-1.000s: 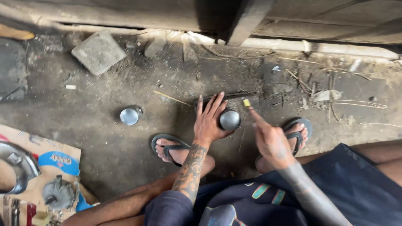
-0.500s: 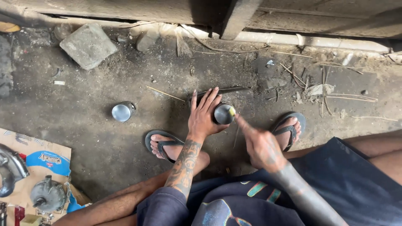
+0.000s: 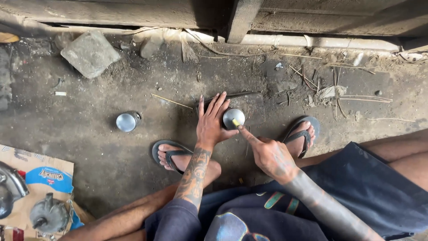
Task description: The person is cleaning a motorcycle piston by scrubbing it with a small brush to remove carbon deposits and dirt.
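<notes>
1. The left hand [image 3: 210,126] lies at the middle of the frame with its forearm running up from the lower centre, wrist straight, palm down. Its four fingers are spread and stretched toward the top of the frame.
2. The thumb of that hand reaches right and touches the side of a small round shiny metal part [image 3: 233,118] that sits on the dirty concrete floor [image 3: 89,151], just right of the palm. The grip is wide open: it steadies the part from the side rather than closing around it.
3. The right hand [image 3: 269,156] comes in from the lower right, forearm slanting up and left. Its index finger points out toward the metal part; the other fingers are curled in.
4. A small yellow-tipped item [image 3: 236,121] shows at that fingertip, touching the part's domed face; whether the fingers pinch it I cannot tell.
5. The part lies between two feet in dark flip-flop sandals [image 3: 169,154].
6. A second round shiny metal part [image 3: 126,122] lies well apart at centre left.
7. A grey stone block [image 3: 90,53] sits at upper left, and a flattened printed cardboard sheet [image 3: 44,174] with greasy engine pieces at lower left.
</notes>
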